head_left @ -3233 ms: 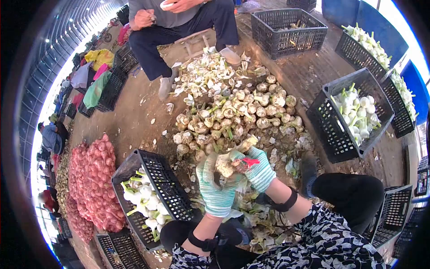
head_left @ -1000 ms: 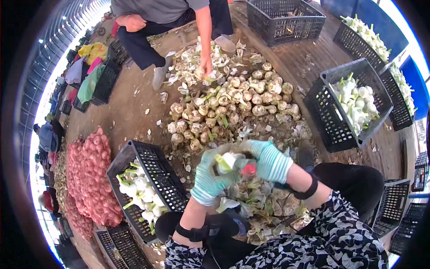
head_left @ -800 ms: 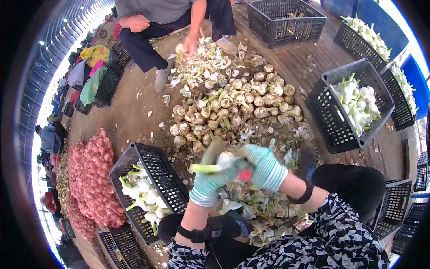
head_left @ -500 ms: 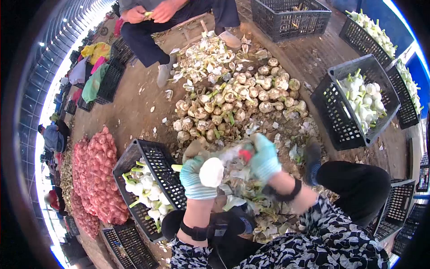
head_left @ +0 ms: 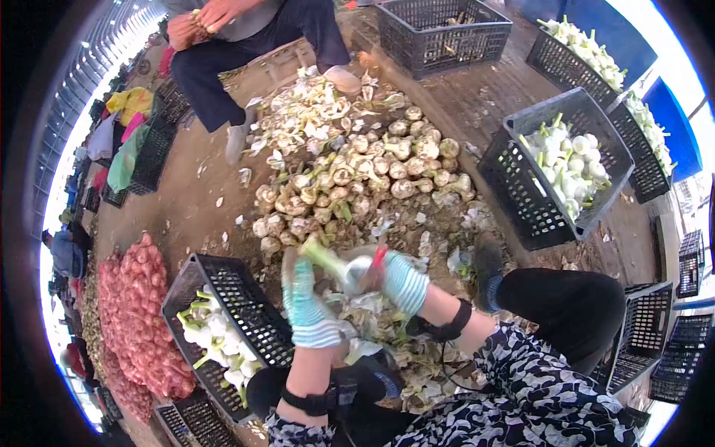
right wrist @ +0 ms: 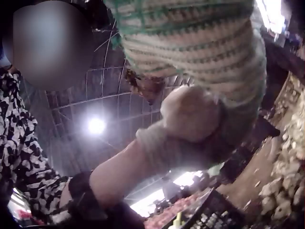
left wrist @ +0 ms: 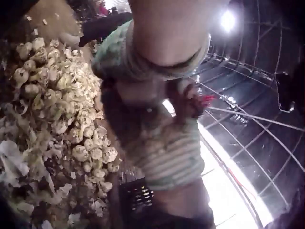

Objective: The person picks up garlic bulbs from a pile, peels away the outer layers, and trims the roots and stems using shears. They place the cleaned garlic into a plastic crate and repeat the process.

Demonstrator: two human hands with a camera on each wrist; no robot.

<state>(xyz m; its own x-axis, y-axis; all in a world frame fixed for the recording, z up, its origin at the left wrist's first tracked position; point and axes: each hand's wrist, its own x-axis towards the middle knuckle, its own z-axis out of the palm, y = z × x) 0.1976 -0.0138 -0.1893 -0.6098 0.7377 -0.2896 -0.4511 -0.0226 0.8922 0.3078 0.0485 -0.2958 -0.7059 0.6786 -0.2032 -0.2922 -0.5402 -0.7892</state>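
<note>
A white garlic bulb (head_left: 353, 270) with a long green stem is between my two gloved hands, its stem pointing up and left. My left hand (head_left: 307, 304) cups it from the left, its fingers blurred in the head view. In the right wrist view the pale bulb (right wrist: 189, 112) lies against the left glove. My right hand (head_left: 403, 284) grips the bulb's other side with bent fingers. A red strip (head_left: 380, 257) shows at this hand's thumb side. Both gloves are striped white and green. Below the hands, loose garlic skins (head_left: 413, 339) cover the ground.
Ahead is a heap of unpeeled garlic (head_left: 365, 175) with a pile of skins (head_left: 302, 115) behind it. Black crates with cleaned garlic stand left (head_left: 249, 313) and right (head_left: 514, 201). Pink net sacks (head_left: 141, 313) lie far left. Another person (head_left: 261, 45) sits opposite.
Half a second ago my right hand was apart from the bulb; now it is back on it. The bulb's stem has swung upward. The head view has shifted, and the opposite person's hands have come together.
</note>
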